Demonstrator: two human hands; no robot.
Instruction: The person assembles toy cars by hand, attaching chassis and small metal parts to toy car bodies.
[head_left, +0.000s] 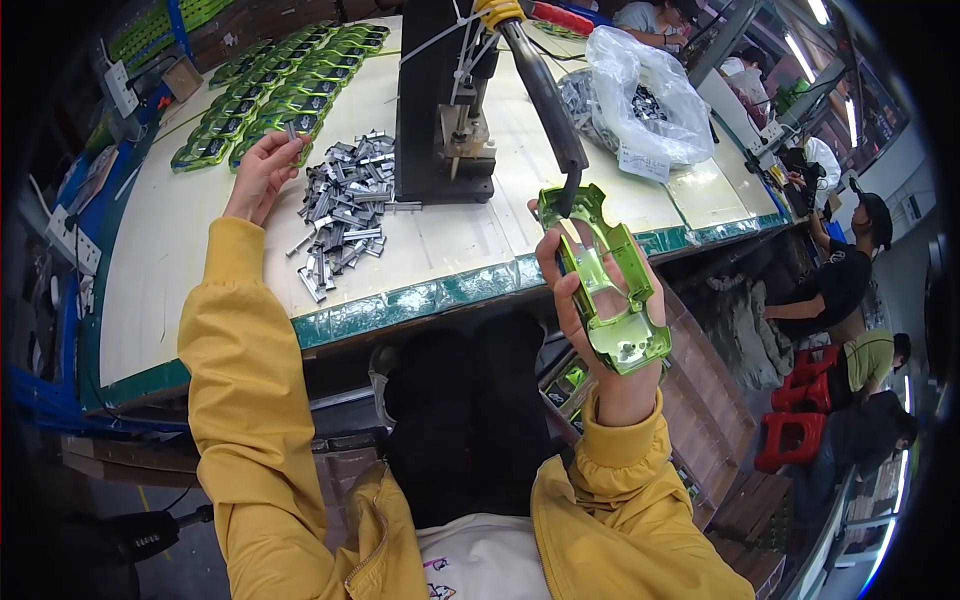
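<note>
My right hand (pixel 570 290) grips a translucent green toy car body shell (pixel 625 262), its hollow inside facing up, beyond the table's front edge. The bent black nozzle (pixel 568 190) of a dispensing tool reaches into the shell's far end; whether they touch I cannot tell. At the left, my left hand (pixel 266 178) pinches a small grey metallic part (pixel 292 130) between thumb and fingertips. Beside that hand lies a loose pile of similar grey parts (pixel 345 205). Past it, several rows of green car shells (pixel 285 105) with dark patches lie on the table.
A black machine stand (pixel 425 100) rises mid-table. To its right sits a clear plastic bag (pixel 650 100) of small parts. Green tape (pixel 420 295) lines the table's front edge. Brown trays (pixel 705 385) stand below right. Red stools (pixel 790 435) and several people are farther right.
</note>
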